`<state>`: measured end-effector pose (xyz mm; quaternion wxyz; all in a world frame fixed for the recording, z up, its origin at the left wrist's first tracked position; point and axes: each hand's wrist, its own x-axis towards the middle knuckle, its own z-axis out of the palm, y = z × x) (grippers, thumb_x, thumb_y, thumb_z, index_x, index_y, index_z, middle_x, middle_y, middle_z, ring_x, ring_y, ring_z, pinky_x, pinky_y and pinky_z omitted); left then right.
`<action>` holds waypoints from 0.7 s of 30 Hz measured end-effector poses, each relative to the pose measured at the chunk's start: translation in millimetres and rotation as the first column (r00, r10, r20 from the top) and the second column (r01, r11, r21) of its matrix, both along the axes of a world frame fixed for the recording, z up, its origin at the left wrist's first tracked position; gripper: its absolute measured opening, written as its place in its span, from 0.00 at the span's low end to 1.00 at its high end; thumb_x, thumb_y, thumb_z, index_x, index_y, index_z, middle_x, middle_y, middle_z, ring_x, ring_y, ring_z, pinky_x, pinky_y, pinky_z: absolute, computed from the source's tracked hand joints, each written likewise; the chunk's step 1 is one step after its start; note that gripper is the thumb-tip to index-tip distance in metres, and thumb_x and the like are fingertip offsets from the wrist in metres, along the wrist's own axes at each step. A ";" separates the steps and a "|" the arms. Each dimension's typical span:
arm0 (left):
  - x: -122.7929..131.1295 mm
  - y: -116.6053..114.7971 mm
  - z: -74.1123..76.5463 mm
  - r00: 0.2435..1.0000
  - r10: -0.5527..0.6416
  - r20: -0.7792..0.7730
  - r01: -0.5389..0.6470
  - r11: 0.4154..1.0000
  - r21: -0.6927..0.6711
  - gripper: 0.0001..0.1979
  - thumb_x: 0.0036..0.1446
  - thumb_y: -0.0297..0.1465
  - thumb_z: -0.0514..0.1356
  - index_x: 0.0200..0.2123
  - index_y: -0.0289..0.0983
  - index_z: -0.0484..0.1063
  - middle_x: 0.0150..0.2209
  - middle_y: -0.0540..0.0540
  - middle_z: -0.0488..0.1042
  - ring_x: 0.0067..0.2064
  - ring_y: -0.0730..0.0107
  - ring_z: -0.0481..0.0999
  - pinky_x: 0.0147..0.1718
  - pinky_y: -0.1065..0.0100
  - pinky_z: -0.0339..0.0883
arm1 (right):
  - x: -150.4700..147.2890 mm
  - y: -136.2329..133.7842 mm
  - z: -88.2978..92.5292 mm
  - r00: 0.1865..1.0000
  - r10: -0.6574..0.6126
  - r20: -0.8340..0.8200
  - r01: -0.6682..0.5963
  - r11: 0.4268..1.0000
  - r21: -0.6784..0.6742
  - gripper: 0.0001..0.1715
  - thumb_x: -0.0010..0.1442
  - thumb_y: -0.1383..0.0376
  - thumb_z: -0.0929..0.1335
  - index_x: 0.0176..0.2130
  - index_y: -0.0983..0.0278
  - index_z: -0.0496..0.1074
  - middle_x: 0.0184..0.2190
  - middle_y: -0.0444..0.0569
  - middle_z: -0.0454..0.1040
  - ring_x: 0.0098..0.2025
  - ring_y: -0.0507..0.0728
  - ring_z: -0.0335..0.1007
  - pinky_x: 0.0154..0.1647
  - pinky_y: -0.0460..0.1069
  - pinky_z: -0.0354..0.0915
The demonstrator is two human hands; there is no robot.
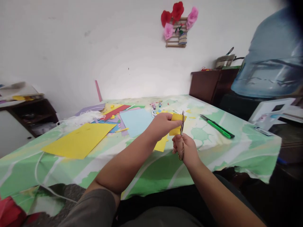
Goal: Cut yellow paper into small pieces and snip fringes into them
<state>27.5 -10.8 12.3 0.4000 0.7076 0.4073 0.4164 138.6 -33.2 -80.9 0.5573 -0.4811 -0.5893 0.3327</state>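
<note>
My left hand pinches a small piece of yellow paper above the table's front part. Closed around the handles of a pair of scissors is my right hand. The scissors point away from me, with their blades at the right edge of the yellow piece. Below my hands, another yellow paper piece lies on the tablecloth. Left of my left forearm are a light blue sheet and a large yellow sheet.
A green utility knife lies on the patterned tablecloth to the right. White cord is heaped at the left, one strand hanging over the front edge. A large water bottle stands at the far right, near a brown cabinet.
</note>
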 end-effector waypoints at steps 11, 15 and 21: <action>20.2 23.9 -15.7 0.961 -0.024 0.275 0.086 0.973 -0.214 0.09 0.41 0.33 0.62 0.21 0.33 0.67 0.19 0.50 0.65 0.21 0.78 0.64 0.21 0.72 0.57 | 23.3 13.0 -8.6 0.993 -0.093 -0.075 0.086 0.992 -0.092 0.26 0.47 0.43 0.64 0.22 0.63 0.61 0.11 0.38 0.58 0.12 0.48 0.56 0.13 0.45 0.54; 12.0 26.4 -23.9 0.937 0.036 0.346 0.056 0.966 -0.252 0.05 0.45 0.30 0.58 0.23 0.32 0.67 0.22 0.48 0.67 0.24 0.76 0.67 0.25 0.70 0.63 | 22.6 19.4 -13.5 0.984 -0.081 -0.158 0.076 0.996 -0.036 0.28 0.49 0.41 0.60 0.26 0.63 0.62 0.16 0.40 0.61 0.16 0.48 0.58 0.17 0.46 0.59; -0.8 19.4 -38.8 0.921 0.085 0.380 0.040 0.951 -0.308 0.05 0.43 0.22 0.53 0.26 0.32 0.67 0.24 0.47 0.71 0.28 0.73 0.71 0.29 0.68 0.68 | 26.4 22.7 -6.5 0.988 -0.002 -0.154 0.006 1.000 0.025 0.30 0.49 0.40 0.58 0.30 0.63 0.63 0.26 0.45 0.68 0.27 0.52 0.66 0.32 0.50 0.65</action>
